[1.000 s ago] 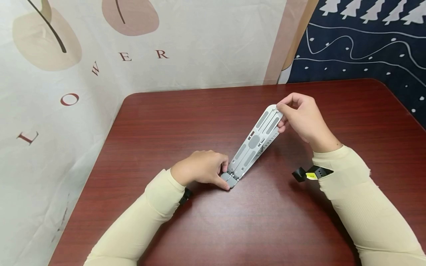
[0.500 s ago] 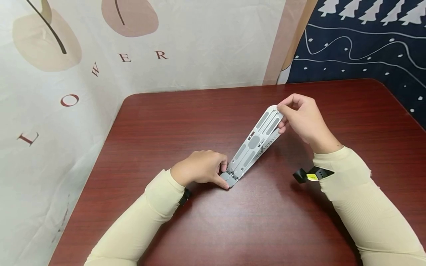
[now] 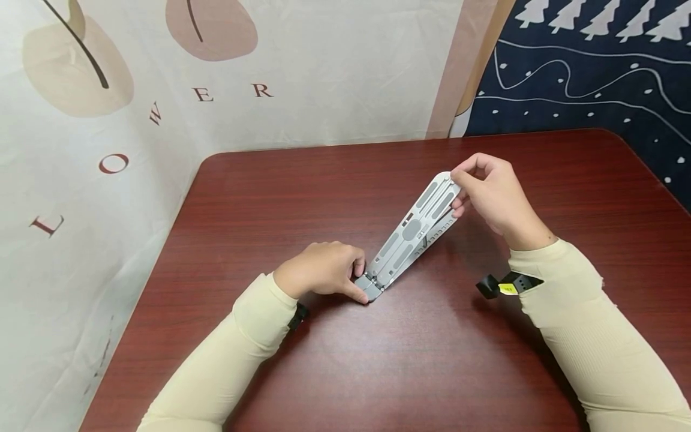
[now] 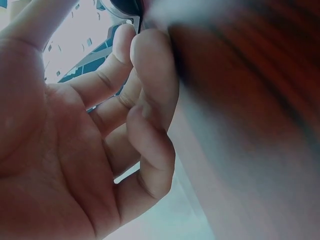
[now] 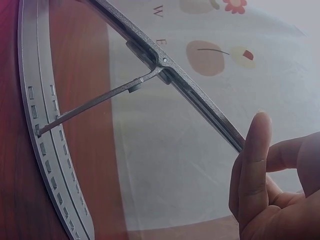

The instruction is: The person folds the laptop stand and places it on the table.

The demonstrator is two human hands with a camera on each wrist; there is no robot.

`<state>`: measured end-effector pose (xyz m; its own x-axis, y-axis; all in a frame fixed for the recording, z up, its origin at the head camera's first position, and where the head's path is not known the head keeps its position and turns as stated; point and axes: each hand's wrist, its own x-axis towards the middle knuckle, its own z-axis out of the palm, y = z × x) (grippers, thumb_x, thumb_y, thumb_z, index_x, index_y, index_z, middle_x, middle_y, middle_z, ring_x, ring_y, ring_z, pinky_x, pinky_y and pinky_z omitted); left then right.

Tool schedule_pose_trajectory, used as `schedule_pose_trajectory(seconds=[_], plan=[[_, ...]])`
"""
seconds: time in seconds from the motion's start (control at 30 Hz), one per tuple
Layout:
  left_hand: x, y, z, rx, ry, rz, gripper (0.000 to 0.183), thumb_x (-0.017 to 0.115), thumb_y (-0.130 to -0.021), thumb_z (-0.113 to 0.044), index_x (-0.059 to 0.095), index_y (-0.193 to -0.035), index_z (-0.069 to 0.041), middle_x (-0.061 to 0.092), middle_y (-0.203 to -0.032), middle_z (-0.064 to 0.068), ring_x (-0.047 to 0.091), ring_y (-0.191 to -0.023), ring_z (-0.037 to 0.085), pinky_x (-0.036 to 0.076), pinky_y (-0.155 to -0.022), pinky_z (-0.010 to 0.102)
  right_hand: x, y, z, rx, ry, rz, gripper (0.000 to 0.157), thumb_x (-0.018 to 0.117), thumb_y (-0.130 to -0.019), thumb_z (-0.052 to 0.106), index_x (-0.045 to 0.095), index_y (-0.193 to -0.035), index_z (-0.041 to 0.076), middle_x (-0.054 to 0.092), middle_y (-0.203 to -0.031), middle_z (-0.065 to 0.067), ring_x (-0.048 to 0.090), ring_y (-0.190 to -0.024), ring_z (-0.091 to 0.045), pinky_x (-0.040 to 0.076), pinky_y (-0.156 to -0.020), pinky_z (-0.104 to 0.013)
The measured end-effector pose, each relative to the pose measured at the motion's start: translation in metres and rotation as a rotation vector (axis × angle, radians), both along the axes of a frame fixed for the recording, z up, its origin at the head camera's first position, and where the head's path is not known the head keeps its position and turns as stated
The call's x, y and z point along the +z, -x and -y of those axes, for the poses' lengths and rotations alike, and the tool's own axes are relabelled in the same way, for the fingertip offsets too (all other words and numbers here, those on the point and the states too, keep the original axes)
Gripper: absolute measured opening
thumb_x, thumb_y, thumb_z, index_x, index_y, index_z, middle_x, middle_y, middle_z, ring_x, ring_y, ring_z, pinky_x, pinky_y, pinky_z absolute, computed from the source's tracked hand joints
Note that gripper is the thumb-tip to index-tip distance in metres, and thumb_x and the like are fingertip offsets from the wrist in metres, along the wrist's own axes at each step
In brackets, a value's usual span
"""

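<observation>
A silver folding laptop stand (image 3: 412,228) with grey pads lies slantwise over the table, its upper bar raised from the slotted base. My left hand (image 3: 326,270) holds the hinged near end (image 3: 371,288) between thumb and fingers. At the far end, my right hand (image 3: 493,195) pinches the tip of the upper bar. In the right wrist view, a thin support strut (image 5: 95,102) runs from the upper bar (image 5: 200,102) to a slot in the base rail (image 5: 47,155). The left wrist view shows curled fingers; the stand's end is mostly hidden there.
The dark red wooden table (image 3: 259,204) has rounded far corners. Behind it hang a pale cloth (image 3: 345,78) with printed letters and a navy cloth (image 3: 577,78) with white trees. A small black wrist camera (image 3: 488,287) juts out under the right sleeve.
My left hand and the stand's hinged end have shifted slightly left and away from me. The gap between upper bar and base looks a little wider. My right hand has hardly moved.
</observation>
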<state>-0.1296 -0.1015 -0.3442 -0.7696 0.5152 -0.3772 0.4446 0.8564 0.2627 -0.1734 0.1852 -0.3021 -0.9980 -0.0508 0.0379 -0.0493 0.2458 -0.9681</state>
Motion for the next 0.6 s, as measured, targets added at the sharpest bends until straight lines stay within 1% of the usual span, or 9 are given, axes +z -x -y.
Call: schedule_pose_trajectory(seconds=[0.17, 0.33, 0.6], plan=[[-0.0004, 0.0012, 0.0012, 0.003, 0.006, -0.004, 0.046, 0.084, -0.067, -0.060, 0.060, -0.088, -0.026, 0.061, -0.078, -0.012, 0.058, -0.075, 0.011, 0.046, -0.072, 0.039, -0.0007, -0.0001, -0.0003, 0.005, 0.042, -0.001, 0.014, 0.057, -0.099, 0.014, 0.058, -0.102, 0.000, 0.061, -0.080, -0.005, 0.059, -0.051, -0.012, 0.056, -0.051, -0.026], [-0.0003, 0.0023, 0.0029, 0.008, 0.002, 0.003, 0.047, 0.084, -0.068, -0.060, 0.059, -0.089, -0.027, 0.061, -0.077, -0.012, 0.058, -0.073, 0.010, 0.045, -0.072, 0.038, -0.0011, -0.0012, -0.0009, 0.011, 0.070, 0.007, 0.012, 0.056, -0.099, 0.013, 0.058, -0.101, 0.001, 0.061, -0.080, -0.005, 0.060, -0.051, -0.012, 0.056, -0.051, -0.026], [-0.0030, 0.0063, 0.0065, 0.031, -0.012, 0.018, 0.050, 0.084, -0.068, -0.060, 0.059, -0.096, -0.026, 0.062, -0.076, -0.013, 0.058, -0.073, 0.007, 0.044, -0.071, 0.037, -0.0020, -0.0017, -0.0002, 0.010, 0.081, 0.015, 0.011, 0.055, -0.100, 0.012, 0.057, -0.101, 0.001, 0.061, -0.080, -0.005, 0.061, -0.052, -0.012, 0.057, -0.052, -0.028]])
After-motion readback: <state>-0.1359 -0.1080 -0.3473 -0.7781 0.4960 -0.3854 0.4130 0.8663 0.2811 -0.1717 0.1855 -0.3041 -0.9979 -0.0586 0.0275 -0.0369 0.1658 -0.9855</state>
